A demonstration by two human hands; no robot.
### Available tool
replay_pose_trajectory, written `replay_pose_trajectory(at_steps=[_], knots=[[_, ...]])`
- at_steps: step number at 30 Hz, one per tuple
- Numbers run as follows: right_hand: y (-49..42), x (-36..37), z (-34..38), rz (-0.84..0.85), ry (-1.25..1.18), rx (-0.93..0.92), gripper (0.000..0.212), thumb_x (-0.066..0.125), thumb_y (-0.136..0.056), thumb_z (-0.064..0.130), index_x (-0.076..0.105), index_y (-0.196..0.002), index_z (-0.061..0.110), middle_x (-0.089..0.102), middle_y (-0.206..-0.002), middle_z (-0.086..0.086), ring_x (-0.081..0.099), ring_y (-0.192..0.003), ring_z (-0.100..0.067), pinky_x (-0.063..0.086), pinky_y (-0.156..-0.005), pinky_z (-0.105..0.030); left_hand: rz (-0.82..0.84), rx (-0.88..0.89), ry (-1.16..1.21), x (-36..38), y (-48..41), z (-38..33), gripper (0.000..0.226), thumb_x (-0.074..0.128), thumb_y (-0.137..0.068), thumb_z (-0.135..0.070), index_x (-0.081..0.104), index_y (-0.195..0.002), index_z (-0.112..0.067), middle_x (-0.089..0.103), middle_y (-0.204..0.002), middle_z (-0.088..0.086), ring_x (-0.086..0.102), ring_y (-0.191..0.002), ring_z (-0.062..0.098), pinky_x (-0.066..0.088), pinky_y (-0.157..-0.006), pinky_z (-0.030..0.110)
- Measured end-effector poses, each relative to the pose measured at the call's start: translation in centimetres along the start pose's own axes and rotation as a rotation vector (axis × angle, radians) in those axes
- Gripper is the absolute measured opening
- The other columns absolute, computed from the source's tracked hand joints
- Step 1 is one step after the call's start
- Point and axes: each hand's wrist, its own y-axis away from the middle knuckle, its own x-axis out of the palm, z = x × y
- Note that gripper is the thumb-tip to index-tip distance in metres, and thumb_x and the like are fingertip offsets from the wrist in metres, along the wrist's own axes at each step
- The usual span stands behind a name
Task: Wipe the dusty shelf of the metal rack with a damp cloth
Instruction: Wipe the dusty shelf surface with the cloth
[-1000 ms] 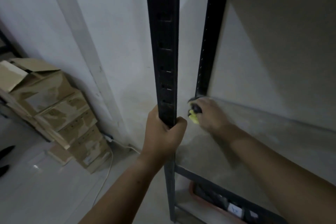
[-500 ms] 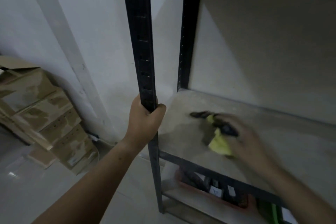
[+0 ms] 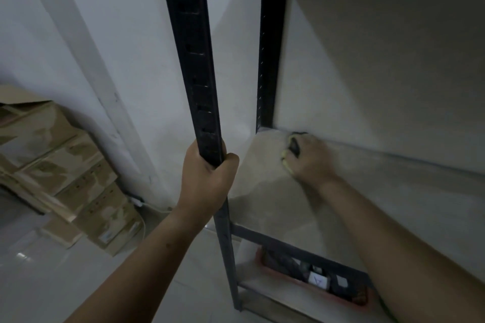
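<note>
A black metal rack stands against a pale wall, and its front upright post (image 3: 195,65) runs down the middle of the view. My left hand (image 3: 207,178) is wrapped around that post at shelf height. The dusty beige shelf (image 3: 393,207) stretches to the right behind it. My right hand (image 3: 311,157) presses a yellow and dark cloth (image 3: 288,155) onto the shelf in its back left corner, beside the rear post (image 3: 273,47). Most of the cloth is hidden under the hand.
A red tray (image 3: 309,280) with small dark and white items sits on the lower shelf. Stacked cardboard boxes (image 3: 70,178) lean against the wall at left, with a white cable (image 3: 143,207) on the tiled floor beside them.
My right hand has swept the cloth from the front middle of the shelf back into the rear left corner. My left hand has kept its grip on the post.
</note>
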Motion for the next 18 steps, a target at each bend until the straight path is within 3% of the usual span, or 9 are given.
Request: replay_pose_trajectory(at_steps=[4,7,9,13,16,18], knots=[[-0.5,2.9,7.0,0.199,-0.109,-0.227,0.042,0.058,-0.071,0.051,0.057,-0.104,0.025,0.057,-0.108,0.000,0.052,-0.099,-0.024,0.044,-0.086,-0.037,0.001,0.038,-0.007,-0.1,-0.2,0.4,0.032,0.053,-0.072,-0.008,0.036,-0.062,-0.033,0.033,-0.056,-0.012,0.032,-0.050,0.006,0.030,-0.049,0.020],[0.0,2.1,8.4,0.432,-0.316,-0.374,0.038,0.063,-0.072,0.018,0.064,-0.109,0.025,0.064,-0.106,0.003,0.057,-0.098,-0.018,0.049,-0.090,-0.038,0.000,0.061,-0.025,-0.1,-0.1,0.3,0.025,0.055,-0.074,-0.012,0.038,-0.066,-0.028,0.037,-0.056,-0.014,0.038,-0.051,0.005,0.033,-0.051,0.015],[0.8,0.3,6.9,0.384,-0.416,-0.362,0.042,0.062,-0.071,0.010,0.066,-0.111,0.020,0.065,-0.108,-0.001,0.059,-0.100,-0.018,0.048,-0.092,-0.035,0.013,0.064,-0.013,-0.1,-0.1,0.1,0.026,0.055,-0.073,-0.014,0.038,-0.065,-0.031,0.037,-0.056,-0.013,0.037,-0.051,0.005,0.033,-0.051,0.016],[4.9,-4.4,-0.1,-0.055,-0.153,-0.143,0.043,0.052,-0.077,0.040,0.066,-0.109,0.016,0.066,-0.108,-0.011,0.061,-0.098,-0.032,0.050,-0.089,-0.040,0.010,0.025,0.017,0.0,0.0,0.0,0.030,0.053,-0.071,-0.009,0.032,-0.063,-0.029,0.029,-0.058,-0.012,0.029,-0.050,0.007,0.028,-0.049,0.022],[10.7,-8.2,-5.5,-0.043,-0.065,0.184,0.051,0.040,-0.077,0.043,0.061,-0.118,0.020,0.059,-0.119,-0.010,0.058,-0.102,-0.033,0.050,-0.090,-0.043,0.009,0.024,0.020,0.0,0.1,-0.1,0.026,0.053,-0.071,-0.007,0.030,-0.067,-0.019,0.029,-0.059,-0.010,0.029,-0.051,0.007,0.029,-0.049,0.019],[14.7,-9.9,-7.2,-0.021,0.013,0.273,0.053,0.034,-0.079,0.048,0.057,-0.121,0.026,0.056,-0.123,-0.008,0.056,-0.102,-0.033,0.049,-0.090,-0.046,0.005,0.023,0.010,0.0,0.1,-0.1,0.023,0.053,-0.071,-0.008,0.030,-0.069,-0.013,0.029,-0.061,-0.003,0.029,-0.052,0.009,0.029,-0.050,0.020]])
